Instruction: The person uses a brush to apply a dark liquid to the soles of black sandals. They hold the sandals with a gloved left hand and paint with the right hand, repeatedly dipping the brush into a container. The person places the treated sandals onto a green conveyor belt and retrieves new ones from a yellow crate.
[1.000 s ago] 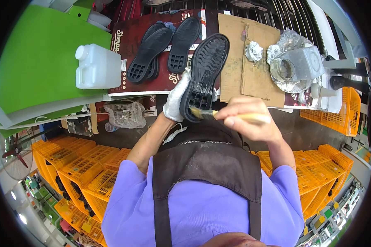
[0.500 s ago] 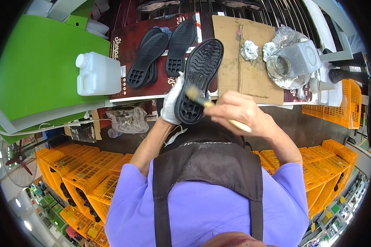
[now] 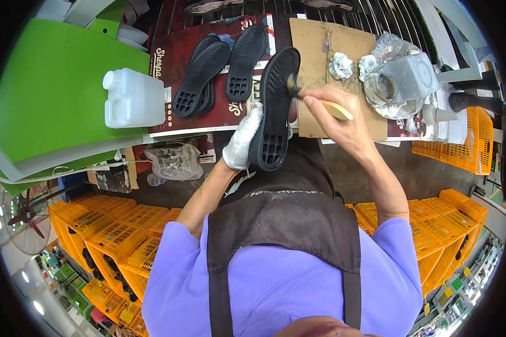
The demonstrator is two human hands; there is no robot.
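My left hand (image 3: 245,139), in a white glove, is closed around a black shoe sole (image 3: 272,115) near its heel end. The sole stands lengthwise in front of me, tread grooves and square heel hollows showing. My bare right hand (image 3: 343,121) grips a brush (image 3: 338,110) with a pale handle. Its bristles touch the sole's right edge in the upper half. Beyond my left hand, another black sole (image 3: 247,62) lies on the bench, beside a small stack of soles (image 3: 208,76).
A white jug (image 3: 134,101) stands at the left by a green panel (image 3: 62,84). On the right, crumpled white material (image 3: 340,66) lies on flat cardboard (image 3: 315,106), near a clear plastic container (image 3: 413,78). Orange crates (image 3: 118,236) fill the space behind me.
The brush has gone from the sole's lower middle up to its right edge. The sole has turned more upright, and my right hand has risen slightly to the right.
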